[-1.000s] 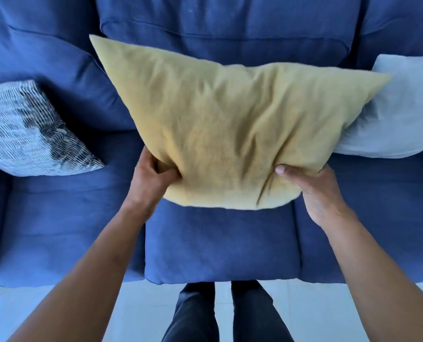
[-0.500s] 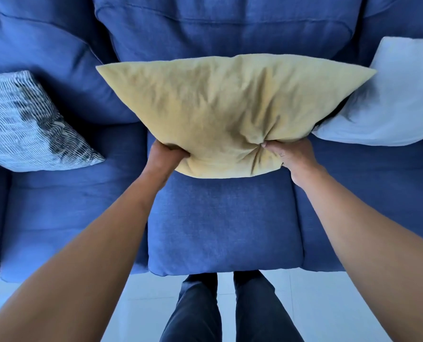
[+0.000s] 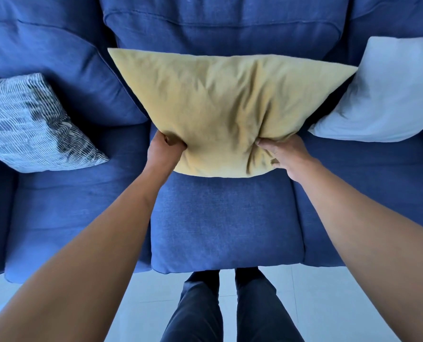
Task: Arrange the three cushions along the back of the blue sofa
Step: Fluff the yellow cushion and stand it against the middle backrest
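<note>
A yellow cushion (image 3: pixel 220 104) leans against the middle back of the blue sofa (image 3: pixel 225 218), its lower edge on the middle seat. My left hand (image 3: pixel 163 151) grips its lower left corner. My right hand (image 3: pixel 283 156) pinches its lower right corner. A grey and white patterned cushion (image 3: pixel 30 127) lies at the left against the sofa back. A plain pale blue cushion (image 3: pixel 388 95) leans at the right, its left edge tucked behind the yellow one.
Both my legs (image 3: pixel 230 309) in dark trousers stand on the pale tiled floor (image 3: pixel 341 304) right at the sofa's front edge. Bare seat shows on the left seat cushion (image 3: pixel 77 218) and in front of the yellow cushion.
The yellow cushion has moved away from me, down onto the middle seat and against the sofa back. Both hands went forward with it and keep their grip on its lower corners.
</note>
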The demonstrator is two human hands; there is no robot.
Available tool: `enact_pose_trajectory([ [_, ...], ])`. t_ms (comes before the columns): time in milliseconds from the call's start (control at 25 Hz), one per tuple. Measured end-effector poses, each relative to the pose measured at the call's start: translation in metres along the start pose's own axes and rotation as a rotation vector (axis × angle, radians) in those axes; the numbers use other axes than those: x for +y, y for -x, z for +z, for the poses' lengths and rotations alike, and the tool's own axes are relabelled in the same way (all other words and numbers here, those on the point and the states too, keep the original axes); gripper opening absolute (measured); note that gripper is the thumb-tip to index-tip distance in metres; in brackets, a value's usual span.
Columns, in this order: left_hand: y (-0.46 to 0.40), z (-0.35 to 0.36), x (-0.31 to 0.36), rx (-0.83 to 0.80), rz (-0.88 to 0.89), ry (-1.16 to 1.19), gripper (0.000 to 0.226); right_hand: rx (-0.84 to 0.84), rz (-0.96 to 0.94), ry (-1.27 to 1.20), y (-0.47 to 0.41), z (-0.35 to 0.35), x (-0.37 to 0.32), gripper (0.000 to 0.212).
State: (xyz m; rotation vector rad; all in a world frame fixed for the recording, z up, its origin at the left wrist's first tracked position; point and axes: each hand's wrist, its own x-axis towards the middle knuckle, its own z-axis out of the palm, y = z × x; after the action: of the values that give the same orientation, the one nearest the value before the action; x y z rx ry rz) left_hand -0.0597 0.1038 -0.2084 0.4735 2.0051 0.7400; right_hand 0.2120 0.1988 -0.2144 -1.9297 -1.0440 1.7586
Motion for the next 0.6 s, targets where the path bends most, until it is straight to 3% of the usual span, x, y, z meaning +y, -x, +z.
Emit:
enact_pose_trajectory([
  [120, 0.007, -0.004, -0.002, 0.031, 0.066, 0.042, 0.044, 0.005, -0.022, -0.053, 0.001, 0.002, 0.0, 0.081],
  [240, 0.015, 0.0, -0.01, -0.005, 0.063, 0.027, 0.047, 0.015, -0.029, 0.02, -0.002, 0.002, 0.008, 0.065],
  [440, 0.021, 0.008, -0.018, -0.04, 0.082, 0.011, 0.049, 0.227, -0.051, 0.217, -0.014, 0.008, 0.008, 0.101],
  [600, 0.035, -0.003, -0.017, -0.058, 0.084, -0.013, 0.071, 0.321, -0.084, 0.225, 0.014, 0.012, 0.0, 0.07],
])
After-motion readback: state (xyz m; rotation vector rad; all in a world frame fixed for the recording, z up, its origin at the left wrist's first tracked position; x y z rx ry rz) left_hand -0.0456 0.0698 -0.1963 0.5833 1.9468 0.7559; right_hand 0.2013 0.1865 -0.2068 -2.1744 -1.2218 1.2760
